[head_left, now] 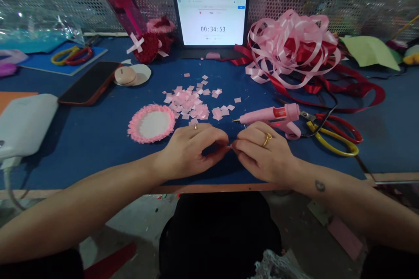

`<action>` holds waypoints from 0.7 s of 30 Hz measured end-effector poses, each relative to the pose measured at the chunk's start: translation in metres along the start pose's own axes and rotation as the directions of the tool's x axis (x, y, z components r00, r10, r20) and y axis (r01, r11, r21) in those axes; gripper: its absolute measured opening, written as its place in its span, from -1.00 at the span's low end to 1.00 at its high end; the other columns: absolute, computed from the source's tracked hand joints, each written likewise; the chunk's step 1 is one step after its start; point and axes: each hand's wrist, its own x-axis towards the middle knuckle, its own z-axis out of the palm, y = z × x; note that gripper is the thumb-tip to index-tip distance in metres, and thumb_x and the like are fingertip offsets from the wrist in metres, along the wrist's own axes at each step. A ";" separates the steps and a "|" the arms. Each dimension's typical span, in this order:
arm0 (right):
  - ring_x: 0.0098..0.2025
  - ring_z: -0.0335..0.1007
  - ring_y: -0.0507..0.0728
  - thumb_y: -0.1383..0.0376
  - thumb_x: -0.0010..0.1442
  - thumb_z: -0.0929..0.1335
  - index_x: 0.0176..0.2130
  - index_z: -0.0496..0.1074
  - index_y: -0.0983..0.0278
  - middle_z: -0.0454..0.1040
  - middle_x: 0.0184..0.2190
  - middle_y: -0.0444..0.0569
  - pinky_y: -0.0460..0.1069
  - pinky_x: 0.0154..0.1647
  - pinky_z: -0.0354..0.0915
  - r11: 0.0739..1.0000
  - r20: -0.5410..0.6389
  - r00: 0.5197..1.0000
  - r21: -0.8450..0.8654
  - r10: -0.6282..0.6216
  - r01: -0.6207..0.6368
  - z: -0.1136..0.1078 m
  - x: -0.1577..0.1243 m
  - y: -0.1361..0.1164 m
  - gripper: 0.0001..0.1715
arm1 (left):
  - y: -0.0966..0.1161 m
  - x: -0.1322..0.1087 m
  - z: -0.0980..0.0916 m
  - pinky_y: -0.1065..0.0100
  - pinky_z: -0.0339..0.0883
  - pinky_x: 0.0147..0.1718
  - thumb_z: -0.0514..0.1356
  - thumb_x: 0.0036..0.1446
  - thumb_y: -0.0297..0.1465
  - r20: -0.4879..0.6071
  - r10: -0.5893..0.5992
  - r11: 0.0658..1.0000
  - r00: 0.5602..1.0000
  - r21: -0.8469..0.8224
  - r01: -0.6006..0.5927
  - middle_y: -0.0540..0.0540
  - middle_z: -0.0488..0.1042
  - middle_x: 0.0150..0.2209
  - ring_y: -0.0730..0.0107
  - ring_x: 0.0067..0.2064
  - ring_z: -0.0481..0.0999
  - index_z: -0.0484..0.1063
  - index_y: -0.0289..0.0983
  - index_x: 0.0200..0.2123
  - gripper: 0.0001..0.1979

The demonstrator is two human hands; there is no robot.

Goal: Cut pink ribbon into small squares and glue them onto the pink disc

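Note:
My left hand (194, 150) and my right hand (263, 150) meet near the table's front edge, both closed in a pinch. Between their fingertips shows a tiny bit of pink ribbon (230, 146), mostly hidden by the fingers. Left of my left hand lies a white disc (157, 123) with a ruffled pink ribbon border (135, 128). Just beyond the hands is a loose heap of cut pink ribbon squares (190, 101). A pink glue gun (262, 115) lies on its side behind my right hand, its nozzle pointing left.
Red and yellow scissors (337, 139) lie at the right, before a tangle of pink and red ribbon (294, 48). A tablet (211, 17) stands at the back. A phone (90, 83), a white power bank (28, 124) and more scissors (72, 56) are at the left.

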 end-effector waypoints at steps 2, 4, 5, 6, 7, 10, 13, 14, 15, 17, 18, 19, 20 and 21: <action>-0.37 0.20 0.08 0.51 0.17 0.24 -0.47 0.38 0.31 0.36 -0.46 -0.05 0.01 -0.33 0.27 1.000 0.004 1.000 -0.006 0.005 -0.005 -0.001 0.000 0.000 -0.76 | -0.001 0.000 0.000 0.54 0.37 -0.47 0.22 0.07 -0.49 0.029 -0.006 0.999 1.000 0.049 0.005 0.02 0.51 -0.48 0.56 -0.47 0.49 0.40 -0.29 -0.37 -0.97; -0.38 0.18 0.08 0.52 0.16 0.25 -0.48 0.38 0.31 0.35 -0.48 -0.06 0.00 -0.32 0.27 1.000 0.009 1.000 -0.007 0.013 -0.013 -0.001 0.000 0.000 -0.76 | -0.002 -0.001 0.000 0.53 0.40 -0.42 0.19 0.10 -0.47 0.051 0.045 0.997 0.998 0.058 -0.047 0.01 0.54 -0.44 0.54 -0.42 0.52 0.42 -0.28 -0.36 -0.98; -0.38 0.18 0.08 0.52 0.16 0.24 -0.47 0.38 0.31 0.35 -0.48 -0.06 0.00 -0.32 0.27 1.000 0.009 1.000 -0.005 0.016 -0.016 -0.002 0.001 0.000 -0.76 | -0.002 -0.001 0.001 0.52 0.41 -0.40 0.17 0.11 -0.48 0.057 0.071 0.996 0.996 0.057 -0.074 -0.01 0.54 -0.43 0.53 -0.40 0.53 0.43 -0.29 -0.36 -0.96; -0.38 0.18 0.07 0.52 0.17 0.24 -0.46 0.38 0.31 0.35 -0.48 -0.06 0.00 -0.31 0.27 1.000 0.010 1.000 -0.003 0.017 -0.017 -0.002 0.001 0.000 -0.76 | -0.003 -0.001 0.001 0.51 0.42 -0.38 0.16 0.11 -0.50 0.065 0.090 0.994 0.994 0.057 -0.094 -0.02 0.54 -0.43 0.51 -0.38 0.53 0.43 -0.30 -0.37 -0.95; -0.38 0.17 0.08 0.52 0.17 0.24 -0.46 0.38 0.31 0.35 -0.48 -0.06 0.00 -0.31 0.28 1.000 0.012 1.000 -0.003 0.016 -0.016 -0.002 0.001 -0.001 -0.76 | -0.003 -0.001 0.001 0.49 0.42 -0.38 0.15 0.11 -0.52 0.073 0.106 0.992 0.992 0.055 -0.110 -0.04 0.54 -0.43 0.50 -0.38 0.52 0.43 -0.32 -0.38 -0.94; -0.36 0.19 0.09 0.49 0.19 0.24 -0.44 0.38 0.32 0.37 -0.46 -0.04 0.01 -0.30 0.28 1.000 0.019 1.000 -0.013 0.017 -0.016 -0.002 0.001 -0.001 -0.77 | -0.002 -0.002 0.002 0.47 0.41 -0.39 0.14 0.10 -0.55 0.094 0.129 0.989 0.987 0.055 -0.134 -0.05 0.50 -0.45 0.49 -0.39 0.49 0.41 -0.33 -0.44 -0.90; -0.33 0.21 0.12 0.46 0.21 0.22 -0.44 0.38 0.33 0.37 -0.44 0.00 0.03 -0.29 0.30 1.000 0.045 0.999 -0.009 0.017 -0.017 0.000 0.001 0.000 -0.77 | -0.003 -0.003 0.002 0.47 0.40 -0.38 0.11 0.12 -0.54 0.090 0.149 0.986 0.985 0.061 -0.155 -0.03 0.46 -0.49 0.50 -0.41 0.44 0.36 -0.30 -0.49 -0.85; -0.32 0.22 0.12 0.45 0.21 0.21 -0.43 0.38 0.33 0.37 -0.44 0.01 0.04 -0.29 0.30 1.000 0.055 0.998 -0.001 0.016 -0.016 0.001 0.000 0.000 -0.77 | -0.003 -0.004 0.003 0.46 0.40 -0.37 0.11 0.13 -0.54 0.089 0.160 0.984 0.983 0.063 -0.166 -0.02 0.44 -0.51 0.50 -0.41 0.43 0.35 -0.30 -0.51 -0.83; -0.32 0.22 0.12 0.46 0.21 0.21 -0.43 0.38 0.34 0.37 -0.44 0.01 0.04 -0.28 0.30 1.000 0.063 0.998 0.010 0.012 -0.012 0.002 0.000 0.000 -0.76 | -0.004 -0.004 0.004 0.46 0.40 -0.36 0.11 0.13 -0.54 0.092 0.175 0.982 0.980 0.061 -0.181 -0.01 0.42 -0.52 0.49 -0.41 0.42 0.33 -0.29 -0.52 -0.82; -0.34 0.20 0.12 0.47 0.20 0.20 -0.43 0.38 0.34 0.36 -0.45 0.01 0.03 -0.27 0.31 1.000 0.079 0.997 0.031 0.001 -0.004 0.002 0.000 0.000 -0.76 | -0.005 -0.005 0.005 0.45 0.39 -0.35 0.11 0.12 -0.55 0.103 0.217 0.974 0.971 0.051 -0.223 0.00 0.39 -0.54 0.49 -0.42 0.40 0.31 -0.29 -0.55 -0.80; -0.35 0.20 0.11 0.47 0.20 0.20 -0.44 0.38 0.35 0.35 -0.46 0.01 0.03 -0.27 0.30 0.999 0.090 0.996 0.040 -0.006 0.003 0.002 0.000 -0.001 -0.76 | -0.005 -0.005 0.005 0.45 0.39 -0.36 0.11 0.12 -0.55 0.112 0.239 0.968 0.964 0.043 -0.245 0.01 0.37 -0.55 0.49 -0.43 0.38 0.31 -0.29 -0.55 -0.80; -0.36 0.18 0.11 0.47 0.19 0.20 -0.44 0.38 0.36 0.35 -0.47 0.01 0.02 -0.28 0.30 0.999 0.102 0.995 0.047 -0.016 0.011 0.002 0.000 -0.001 -0.76 | -0.005 -0.004 0.005 0.44 0.38 -0.37 0.11 0.12 -0.55 0.126 0.258 0.964 0.958 0.035 -0.265 0.02 0.35 -0.57 0.48 -0.44 0.36 0.30 -0.29 -0.55 -0.79; -0.38 0.17 0.11 0.48 0.18 0.21 -0.46 0.38 0.37 0.35 -0.48 0.02 0.02 -0.30 0.30 0.999 0.114 0.993 0.051 -0.022 0.017 0.002 0.000 -0.002 -0.76 | -0.005 -0.004 0.005 0.44 0.37 -0.39 0.10 0.13 -0.55 0.141 0.272 0.960 0.952 0.027 -0.278 0.02 0.33 -0.58 0.48 -0.46 0.34 0.30 -0.29 -0.55 -0.79; -0.39 0.16 0.10 0.48 0.18 0.21 -0.47 0.38 0.37 0.34 -0.49 0.02 0.01 -0.31 0.29 0.998 0.123 0.992 0.051 -0.027 0.021 0.001 0.000 -0.002 -0.75 | -0.004 -0.004 0.004 0.44 0.36 -0.40 0.09 0.13 -0.55 0.156 0.280 0.958 0.947 0.019 -0.287 0.02 0.31 -0.58 0.48 -0.47 0.32 0.30 -0.29 -0.55 -0.79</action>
